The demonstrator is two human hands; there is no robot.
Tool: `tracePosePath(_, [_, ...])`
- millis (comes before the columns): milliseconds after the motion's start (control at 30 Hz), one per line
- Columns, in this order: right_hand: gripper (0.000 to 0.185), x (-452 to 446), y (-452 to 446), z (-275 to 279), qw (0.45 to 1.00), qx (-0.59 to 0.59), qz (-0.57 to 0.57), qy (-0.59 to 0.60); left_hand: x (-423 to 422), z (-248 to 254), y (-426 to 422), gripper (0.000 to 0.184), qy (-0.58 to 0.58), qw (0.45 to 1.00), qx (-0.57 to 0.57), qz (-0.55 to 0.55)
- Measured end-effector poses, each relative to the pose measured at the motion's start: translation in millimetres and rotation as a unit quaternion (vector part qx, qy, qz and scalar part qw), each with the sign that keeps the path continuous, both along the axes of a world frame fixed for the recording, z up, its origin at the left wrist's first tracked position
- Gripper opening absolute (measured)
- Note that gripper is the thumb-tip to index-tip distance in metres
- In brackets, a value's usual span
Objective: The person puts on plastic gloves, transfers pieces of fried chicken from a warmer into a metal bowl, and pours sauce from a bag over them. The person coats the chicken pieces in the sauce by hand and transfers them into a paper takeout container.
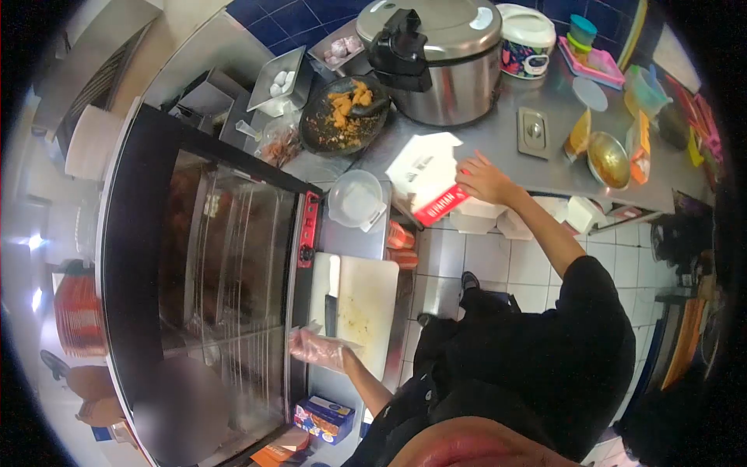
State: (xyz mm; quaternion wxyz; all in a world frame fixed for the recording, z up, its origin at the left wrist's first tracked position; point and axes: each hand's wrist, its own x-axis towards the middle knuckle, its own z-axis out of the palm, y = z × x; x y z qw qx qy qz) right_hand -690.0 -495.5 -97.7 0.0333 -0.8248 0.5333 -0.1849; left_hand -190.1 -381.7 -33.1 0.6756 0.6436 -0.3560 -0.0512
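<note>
Box [424,167], one, apparently card: at one o'clock in view, by the table [498,138] edge. We judge it light, bendable; hold at the stiffer wall, which our right hand's [490,183] fingers pinch. Left hand [319,349], seven o'clock, gloved: fingers unclear.

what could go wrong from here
The white-and-red cardboard box in the right hand is at the edge of the steel counter and could slip to the white tiled floor. The clear-gloved left hand is near the black-handled knife on the white cutting board and might nudge it.
</note>
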Motion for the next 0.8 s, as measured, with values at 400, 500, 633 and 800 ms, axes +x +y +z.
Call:
tracePosePath(400, [0.019, -86, 34, -21, 0.974, 0.148, -0.15, 0.083, -197, -33, -190, 0.021, 0.132, 0.937, 0.114, -0.304])
tracePosePath(500, [0.025, -89, 17, -22, 0.963, 0.166, -0.195, 0.086, -225, -59, -279, 0.024, 0.187, 0.897, 0.088, -0.39])
tracePosePath(633, [0.037, -69, 9, -3, 0.951, 0.176, -0.254, 0.005, -259, 15, -445, 0.034, -0.141, 0.875, 0.009, -0.463])
tracePosePath(800, [0.044, -36, 11, 23, 0.916, 0.118, -0.377, -0.065, -354, 11, -699, 0.052, -0.309, 0.829, 0.189, -0.425])
